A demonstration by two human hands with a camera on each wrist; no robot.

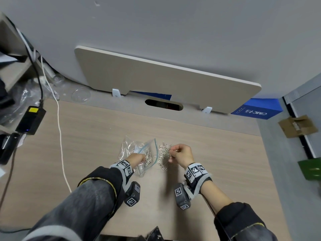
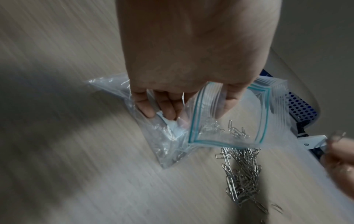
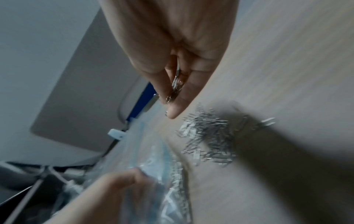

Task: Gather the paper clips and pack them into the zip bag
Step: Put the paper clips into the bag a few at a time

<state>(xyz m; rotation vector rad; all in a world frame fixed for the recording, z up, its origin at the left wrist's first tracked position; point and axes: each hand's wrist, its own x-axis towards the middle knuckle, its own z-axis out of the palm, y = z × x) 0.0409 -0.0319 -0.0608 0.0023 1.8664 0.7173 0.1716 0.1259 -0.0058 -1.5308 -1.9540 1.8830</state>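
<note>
A clear zip bag (image 1: 147,153) with a blue-green zip strip lies on the wooden desk, its mouth held wide. My left hand (image 1: 137,158) grips its rim, thumb inside the mouth and fingers outside (image 2: 166,106). A few clips lie inside the zip bag (image 2: 235,131). A pile of silver paper clips (image 1: 164,154) sits on the desk just right of the bag; the same pile of clips (image 2: 243,174) lies below the bag mouth. My right hand (image 1: 180,153) hovers over the pile and pinches a small bunch of paper clips (image 3: 175,84).
A crumpled clear plastic wrapper (image 1: 127,145) lies behind the bag. A black power brick (image 1: 30,120) and a white cable (image 1: 60,129) are at the left. A beige divider panel (image 1: 165,79) stands at the desk's far edge, with a blue box (image 1: 257,108) at the right.
</note>
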